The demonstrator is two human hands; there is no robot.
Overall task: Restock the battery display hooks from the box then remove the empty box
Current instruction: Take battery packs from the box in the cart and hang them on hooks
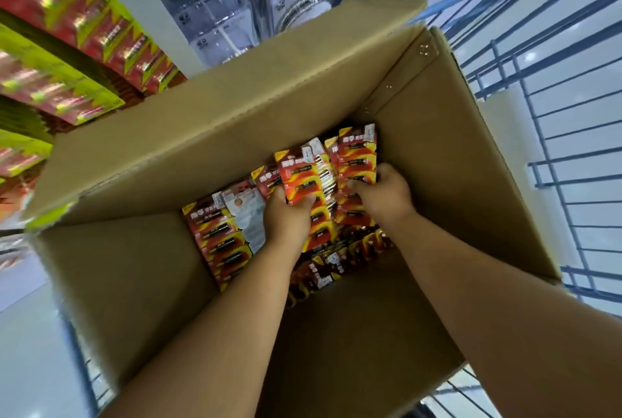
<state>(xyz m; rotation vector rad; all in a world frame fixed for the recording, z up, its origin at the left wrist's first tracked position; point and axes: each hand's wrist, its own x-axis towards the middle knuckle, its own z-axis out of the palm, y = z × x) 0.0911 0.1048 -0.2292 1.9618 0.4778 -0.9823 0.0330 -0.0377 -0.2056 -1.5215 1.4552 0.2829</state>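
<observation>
Both hands reached into the box (235, 108): left hand (286, 219) gripped a battery pack (298, 175), right hand (383, 195) gripped another stack (356, 155).

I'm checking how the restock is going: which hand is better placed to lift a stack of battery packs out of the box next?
Left. The left hand already grips a raised stack of battery packs, thumb across its front, inside the box. The right hand is only gathering the neighbouring stack.
</observation>
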